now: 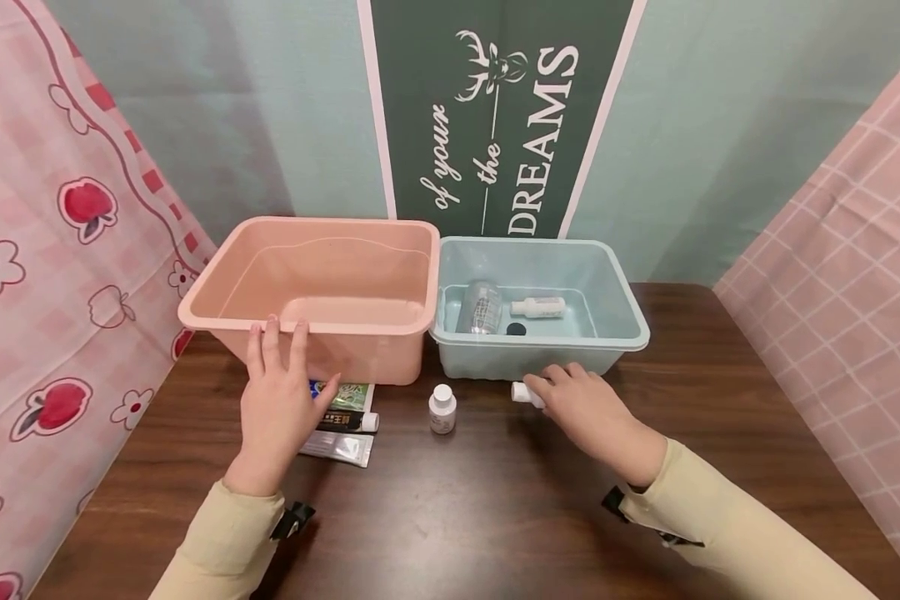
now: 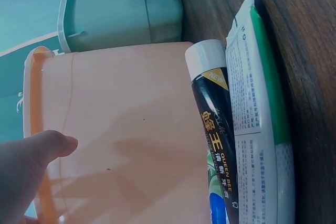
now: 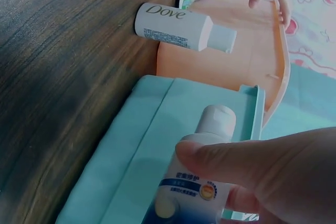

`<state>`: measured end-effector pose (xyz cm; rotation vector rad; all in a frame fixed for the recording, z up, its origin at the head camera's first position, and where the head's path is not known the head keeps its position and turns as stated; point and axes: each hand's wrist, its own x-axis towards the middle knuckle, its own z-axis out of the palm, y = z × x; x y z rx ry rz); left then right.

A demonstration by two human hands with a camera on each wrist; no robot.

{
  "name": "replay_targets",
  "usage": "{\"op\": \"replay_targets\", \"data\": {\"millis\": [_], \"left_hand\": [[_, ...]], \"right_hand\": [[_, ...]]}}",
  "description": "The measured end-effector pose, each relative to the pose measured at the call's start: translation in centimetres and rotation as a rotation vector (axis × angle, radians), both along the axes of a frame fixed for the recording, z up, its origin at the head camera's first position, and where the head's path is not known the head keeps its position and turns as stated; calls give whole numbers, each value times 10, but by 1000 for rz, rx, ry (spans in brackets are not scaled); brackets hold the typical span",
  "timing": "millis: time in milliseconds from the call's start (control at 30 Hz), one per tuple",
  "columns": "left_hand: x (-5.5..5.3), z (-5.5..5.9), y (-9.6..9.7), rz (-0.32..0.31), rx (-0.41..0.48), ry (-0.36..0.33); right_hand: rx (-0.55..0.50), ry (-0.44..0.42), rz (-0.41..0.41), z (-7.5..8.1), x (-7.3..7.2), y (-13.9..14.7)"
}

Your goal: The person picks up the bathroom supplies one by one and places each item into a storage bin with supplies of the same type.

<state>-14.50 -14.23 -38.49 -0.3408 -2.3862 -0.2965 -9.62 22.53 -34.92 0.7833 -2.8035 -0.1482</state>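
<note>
My right hand [image 1: 592, 417] grips a small white bottle [image 3: 191, 190] with a blue lower label, holding it tilted in front of the light blue bin [image 1: 532, 358]. The thumb lies across the bottle just below its cap. My left hand [image 1: 277, 408] rests its straight fingers on the front rim of the pink bin [image 1: 378, 358]. Between the hands, a white Dove bottle [image 1: 442, 412] stands upright on the table. By the left hand lie a black toothpaste tube [image 1: 345, 420] with a white cap, a pale tube [image 1: 337, 447] and a green-and-blue packet [image 1: 354, 394], partly covered by the hand.
Inside the blue bin lie a clear grey bottle [image 1: 482, 308], a white bottle [image 1: 542, 307] and a small dark round thing [image 1: 516, 330]. Both bins stand side by side at the back of the wooden table [image 1: 435, 517]. Patterned cloths [image 1: 82, 333] hang around it.
</note>
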Motion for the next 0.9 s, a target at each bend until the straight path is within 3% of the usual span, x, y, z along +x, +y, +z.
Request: {"op": "replay_targets", "data": {"millis": [400, 900], "left_hand": [[2, 3, 1, -3, 7, 20], [0, 1, -1, -13, 20, 37]], "right_hand": [[-18, -10, 24, 0, 1, 6], [8, -15, 21, 13, 10, 11]]}}
